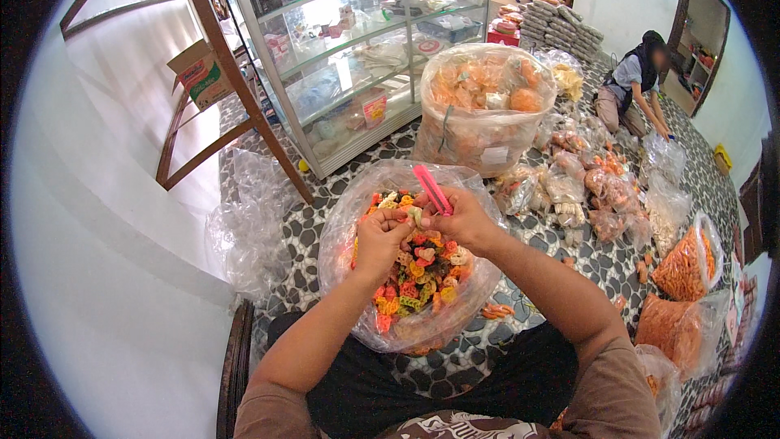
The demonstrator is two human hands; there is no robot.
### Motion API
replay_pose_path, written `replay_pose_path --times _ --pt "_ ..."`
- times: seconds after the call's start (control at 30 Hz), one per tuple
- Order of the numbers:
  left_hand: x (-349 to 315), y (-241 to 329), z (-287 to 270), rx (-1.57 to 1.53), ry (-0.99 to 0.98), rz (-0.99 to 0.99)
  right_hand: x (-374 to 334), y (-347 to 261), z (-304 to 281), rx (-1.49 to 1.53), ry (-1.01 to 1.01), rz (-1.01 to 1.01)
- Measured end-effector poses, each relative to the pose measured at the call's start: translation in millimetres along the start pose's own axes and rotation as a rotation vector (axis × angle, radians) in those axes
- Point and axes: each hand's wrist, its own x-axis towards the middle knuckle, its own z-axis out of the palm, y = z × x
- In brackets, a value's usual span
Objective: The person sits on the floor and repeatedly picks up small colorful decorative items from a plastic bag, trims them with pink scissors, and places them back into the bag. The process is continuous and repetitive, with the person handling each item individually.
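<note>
My left hand [382,237] and my right hand [461,216] meet above an open clear plastic bag [345,268] between my legs. The bag is full of colourful crackers [418,280] in red, orange, yellow, green and dark brown. Between my fingertips is a small pale greenish piece [415,215], mostly covered by the fingers; both hands pinch at it. A long, narrow pink plastic tool [432,190] sticks up out of my right hand, its lower end hidden in the grip. I cannot tell its exact kind.
Behind the bag stands a large sack [479,126] of orange packets, beside a glass display cabinet [341,57]. Filled plastic bags [605,195] spread to the right, near a kneeling person [634,85]. Empty plastic bags [252,232] lie left, under a wooden frame [244,73].
</note>
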Motion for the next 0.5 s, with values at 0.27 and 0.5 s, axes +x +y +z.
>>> replay_pose_path --times 0.27,0.5 --pt "5.9 -2.0 -3.0 -0.190 -0.052 0.008 8.0 1.2 -9.4 0.330 0.109 0.103" --pt "7.1 -5.7 -4.3 -0.293 -0.206 -0.128 8.3 -0.4 -11.6 0.375 0.172 0.096"
